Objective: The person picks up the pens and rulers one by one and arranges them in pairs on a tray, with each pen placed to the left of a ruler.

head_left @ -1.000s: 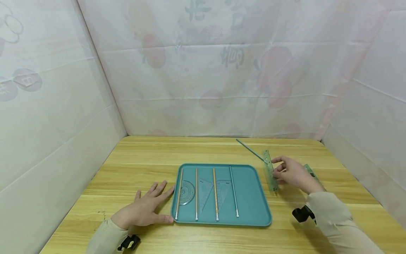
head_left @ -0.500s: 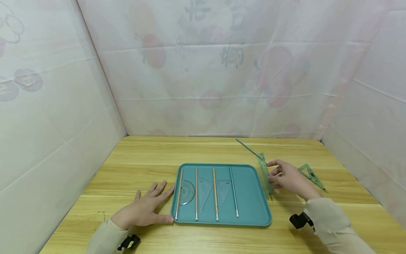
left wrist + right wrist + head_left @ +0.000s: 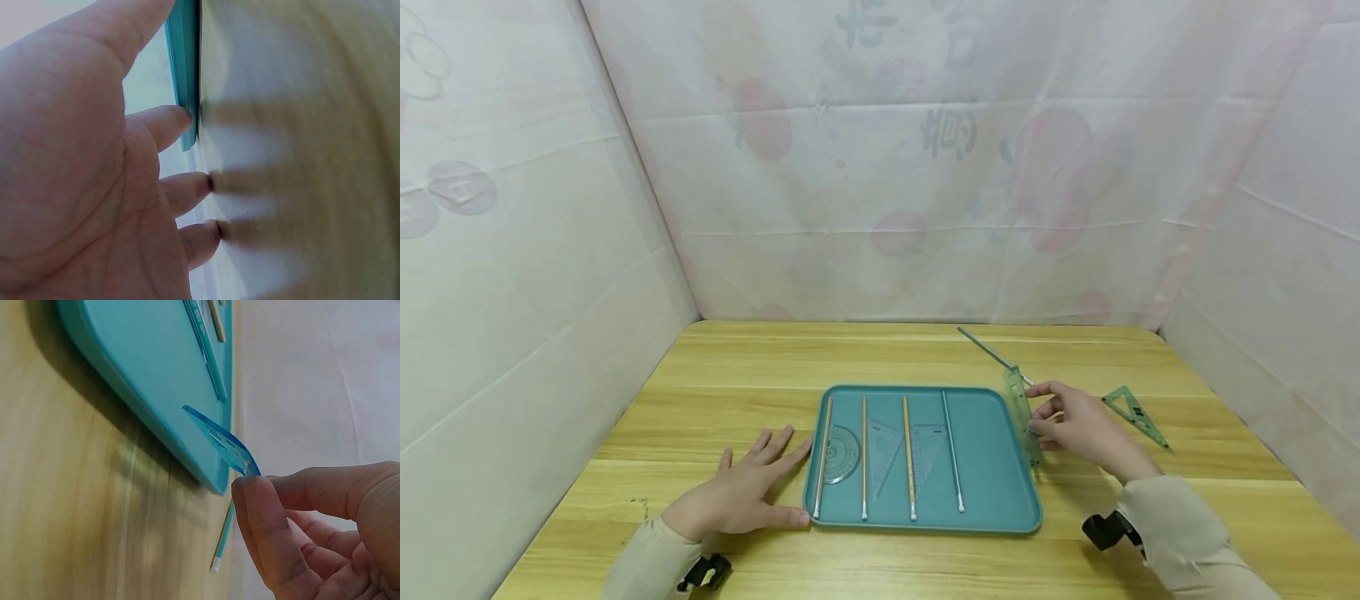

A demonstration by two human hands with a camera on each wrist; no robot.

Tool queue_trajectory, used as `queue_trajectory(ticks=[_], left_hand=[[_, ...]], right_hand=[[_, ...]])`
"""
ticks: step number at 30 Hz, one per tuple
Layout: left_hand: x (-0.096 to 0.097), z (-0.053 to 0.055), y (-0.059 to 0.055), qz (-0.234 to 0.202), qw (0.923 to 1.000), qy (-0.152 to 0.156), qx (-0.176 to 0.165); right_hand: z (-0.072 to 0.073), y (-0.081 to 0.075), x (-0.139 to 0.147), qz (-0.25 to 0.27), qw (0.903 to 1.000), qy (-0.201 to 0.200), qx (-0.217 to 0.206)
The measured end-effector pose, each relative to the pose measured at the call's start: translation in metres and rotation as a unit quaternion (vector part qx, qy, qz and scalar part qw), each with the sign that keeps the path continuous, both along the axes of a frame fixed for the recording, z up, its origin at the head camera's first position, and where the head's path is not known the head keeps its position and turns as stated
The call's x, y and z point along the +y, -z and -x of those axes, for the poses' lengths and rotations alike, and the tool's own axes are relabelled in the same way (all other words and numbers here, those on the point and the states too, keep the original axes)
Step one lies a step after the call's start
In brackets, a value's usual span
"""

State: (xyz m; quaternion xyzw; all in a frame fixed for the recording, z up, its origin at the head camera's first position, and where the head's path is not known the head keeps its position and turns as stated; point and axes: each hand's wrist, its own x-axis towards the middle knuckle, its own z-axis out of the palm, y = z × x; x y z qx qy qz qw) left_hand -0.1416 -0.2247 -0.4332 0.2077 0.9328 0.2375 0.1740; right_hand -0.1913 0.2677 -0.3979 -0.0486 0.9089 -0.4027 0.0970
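Note:
My right hand [image 3: 1082, 425] pinches a see-through green ruler [image 3: 1021, 412] between thumb and fingers, tilted beside the tray's right edge. In the right wrist view the ruler [image 3: 222, 440] sticks out from the fingertips, with the tray behind it. My left hand [image 3: 741, 492] lies with spread fingers at the left edge of the teal tray [image 3: 992, 467]; its thumb and forefinger reach the rim. On the tray lie several pencils, among them a green pencil [image 3: 953, 454], with a clear protractor [image 3: 842, 456] and two clear set squares, one a set square [image 3: 886, 450] left of the middle.
Behind the held ruler, a loose green pencil [image 3: 988, 348] slants across the wooden table [image 3: 760, 358]. A green set square [image 3: 1138, 418] lies right of my right hand. Patterned cloth walls [image 3: 880, 208] stand at the back and both sides.
My right hand has moved left with the ruler, from the table beside the tray to the tray's right rim, uncovering the green set square. The left hand has stayed still.

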Motion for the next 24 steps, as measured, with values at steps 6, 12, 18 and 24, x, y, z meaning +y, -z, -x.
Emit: queue_trajectory(ticks=[6, 12, 18, 24], left_hand=[[0.000, 0.000, 0.000, 0.002, 1.0000, 0.003, 0.004], [0.000, 0.001, 0.000, 0.002, 1.0000, 0.004, 0.002], [0.000, 0.001, 0.000, 0.005, 1.0000, 0.004, 0.000], [0.000, 0.000, -0.001, 0.002, 1.0000, 0.003, 0.000]], right_hand=[[-0.003, 0.003, -0.007, 0.008, 0.9999, -0.010, 0.006], [-0.006, 0.004, -0.015, 0.019, 0.9997, -0.018, 0.001], [-0.009, 0.005, -0.024, 0.038, 0.9989, -0.027, -0.006], [-0.012, 0.007, -0.031, 0.042, 0.9985, -0.035, -0.009]])
